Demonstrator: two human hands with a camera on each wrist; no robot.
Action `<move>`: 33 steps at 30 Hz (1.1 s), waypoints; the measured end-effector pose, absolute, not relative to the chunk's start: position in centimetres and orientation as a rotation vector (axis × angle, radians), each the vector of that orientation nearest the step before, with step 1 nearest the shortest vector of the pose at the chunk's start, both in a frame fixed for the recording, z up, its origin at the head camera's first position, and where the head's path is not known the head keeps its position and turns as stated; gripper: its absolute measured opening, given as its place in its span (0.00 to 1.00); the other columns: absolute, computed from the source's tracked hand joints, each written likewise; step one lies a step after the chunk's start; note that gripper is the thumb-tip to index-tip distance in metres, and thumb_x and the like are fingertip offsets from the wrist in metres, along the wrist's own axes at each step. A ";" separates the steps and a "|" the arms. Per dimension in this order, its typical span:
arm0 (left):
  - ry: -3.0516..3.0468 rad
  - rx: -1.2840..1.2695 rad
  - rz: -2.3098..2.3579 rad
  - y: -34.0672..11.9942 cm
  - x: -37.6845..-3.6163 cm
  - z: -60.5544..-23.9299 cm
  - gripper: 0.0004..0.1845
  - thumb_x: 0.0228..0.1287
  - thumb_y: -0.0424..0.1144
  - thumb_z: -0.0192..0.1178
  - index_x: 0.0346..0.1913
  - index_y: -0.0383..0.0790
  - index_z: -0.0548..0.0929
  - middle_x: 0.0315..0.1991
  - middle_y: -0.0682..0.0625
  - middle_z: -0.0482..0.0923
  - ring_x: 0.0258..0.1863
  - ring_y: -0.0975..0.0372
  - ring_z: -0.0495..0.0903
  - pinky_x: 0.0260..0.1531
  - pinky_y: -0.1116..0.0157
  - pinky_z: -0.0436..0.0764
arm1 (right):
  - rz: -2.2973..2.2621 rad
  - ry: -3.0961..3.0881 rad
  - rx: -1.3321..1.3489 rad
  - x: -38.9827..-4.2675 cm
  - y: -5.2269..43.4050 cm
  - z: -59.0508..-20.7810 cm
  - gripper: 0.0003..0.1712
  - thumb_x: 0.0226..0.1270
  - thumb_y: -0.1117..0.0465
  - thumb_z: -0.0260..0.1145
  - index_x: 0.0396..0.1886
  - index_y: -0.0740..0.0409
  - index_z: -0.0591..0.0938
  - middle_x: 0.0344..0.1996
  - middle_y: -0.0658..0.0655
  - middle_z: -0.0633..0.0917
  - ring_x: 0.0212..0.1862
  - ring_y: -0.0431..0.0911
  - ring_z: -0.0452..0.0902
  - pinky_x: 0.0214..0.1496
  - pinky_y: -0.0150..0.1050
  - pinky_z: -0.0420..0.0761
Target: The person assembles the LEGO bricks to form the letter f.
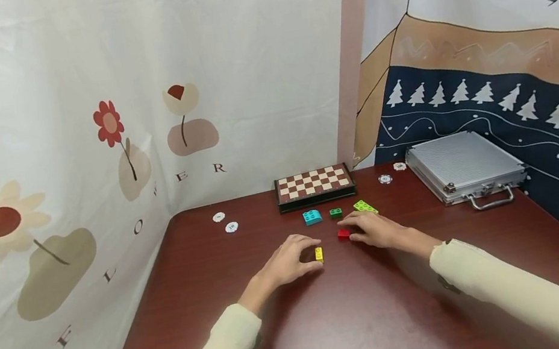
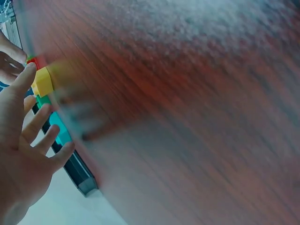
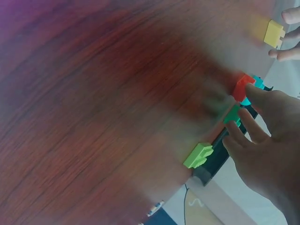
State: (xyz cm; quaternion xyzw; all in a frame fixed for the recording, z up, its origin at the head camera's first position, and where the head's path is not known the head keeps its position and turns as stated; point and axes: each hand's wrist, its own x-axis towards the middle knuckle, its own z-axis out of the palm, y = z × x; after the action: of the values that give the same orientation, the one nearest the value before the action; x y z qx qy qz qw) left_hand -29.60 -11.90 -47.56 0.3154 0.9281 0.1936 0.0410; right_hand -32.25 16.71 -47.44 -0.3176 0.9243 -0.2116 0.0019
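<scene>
A yellow toy building brick (image 1: 319, 255) stands on the dark red table. My left hand (image 1: 283, 262) is around it, thumb on the near side and index finger on the far side; in the left wrist view the fingers (image 2: 40, 123) are spread. Just to the right, a red brick (image 1: 343, 234) lies by my right hand (image 1: 376, 229). The right thumb overlaps that red brick (image 3: 243, 87) in the right wrist view; I cannot tell whether they touch. Behind the hands are a blue brick (image 1: 312, 217), a dark green brick (image 1: 336, 213) and a lime green brick (image 1: 364, 207).
A checkered board box (image 1: 315, 186) sits at the table's back edge. At the back right lies a silver case (image 1: 467, 163), its handle facing the front. Round chips (image 1: 232, 227) lie at the back left, others (image 1: 385, 179) beside the case. Printed curtains (image 1: 254, 81) hang behind.
</scene>
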 end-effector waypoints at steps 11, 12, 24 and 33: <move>2.812 0.925 0.771 -11.5 -30.0 -48.0 0.21 0.68 0.46 0.72 0.61 0.44 0.87 0.57 0.50 0.85 0.60 0.56 0.78 0.62 0.53 0.77 | -0.685 2.847 -1.011 -33.0 16.1 -47.2 0.23 0.71 0.64 0.71 0.64 0.62 0.83 0.50 0.61 0.85 0.48 0.49 0.79 0.54 0.45 0.83; 2.818 0.924 0.782 -11.4 -30.1 -48.0 0.20 0.68 0.46 0.72 0.60 0.44 0.87 0.56 0.50 0.85 0.59 0.56 0.79 0.61 0.53 0.78 | -0.690 2.849 -1.012 -33.1 16.0 -47.2 0.23 0.71 0.63 0.72 0.63 0.62 0.84 0.49 0.61 0.85 0.47 0.48 0.79 0.52 0.43 0.83; 2.780 0.856 0.871 -11.2 -30.7 -48.4 0.18 0.65 0.46 0.74 0.55 0.45 0.89 0.46 0.54 0.87 0.50 0.60 0.80 0.52 0.60 0.81 | -0.801 2.879 -1.040 -32.9 15.4 -47.8 0.18 0.64 0.59 0.78 0.51 0.61 0.88 0.43 0.57 0.82 0.42 0.46 0.77 0.45 0.39 0.80; 2.755 0.809 0.951 -11.2 -31.0 -48.8 0.18 0.63 0.46 0.76 0.53 0.45 0.90 0.43 0.55 0.86 0.46 0.62 0.81 0.49 0.62 0.82 | -0.867 2.818 -1.137 -32.7 14.9 -48.3 0.20 0.61 0.59 0.81 0.51 0.63 0.89 0.37 0.55 0.83 0.37 0.45 0.74 0.39 0.34 0.78</move>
State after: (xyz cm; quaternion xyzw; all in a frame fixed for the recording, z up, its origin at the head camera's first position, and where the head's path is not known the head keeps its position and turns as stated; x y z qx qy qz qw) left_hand -30.97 -11.24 -48.76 0.2671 0.9093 0.3138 0.0583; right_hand -32.73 14.93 -48.33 -0.3598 0.8917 -0.2744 -0.0094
